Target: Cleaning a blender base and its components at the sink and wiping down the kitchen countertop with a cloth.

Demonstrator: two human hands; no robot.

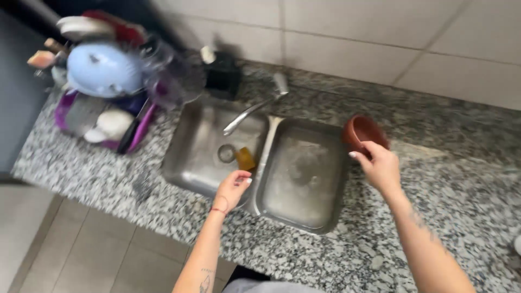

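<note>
bowl: reddish-brown bowl point(362, 132) sits tilted at the right rim of the right basin, on the speckled granite table point(434, 179), its opening facing up and toward me.
right hand: my right hand point(380, 167) is at the bowl's near edge, fingers point(364, 154) curled over the rim and gripping it.
left hand: my left hand point(232, 189) hangs over the near edge of the left basin, fingers point(244, 176) loosely bent, holding nothing; a thin red cord circles that wrist.
sink: steel double sink point(304, 211) is set into the table, two basins side by side with a ridge between them.
sponge: yellow sponge point(245, 158) lies in the left basin just beside the round drain point(226, 153), a little beyond my left fingertips.
tap: metal tap point(247, 113) reaches from the back of the table out over the left basin.
rack: purple dish rack point(103, 122) stands on the table left of the sink, well apart from both hands, stacked with a pale blue lid or bowl point(103, 69) and white dishes, blurred.
dark holder: black container point(222, 76) stands behind the sink against the tiled wall point(380, 32).
floor: beige tiles point(81, 249) show below the table's front edge.
</note>
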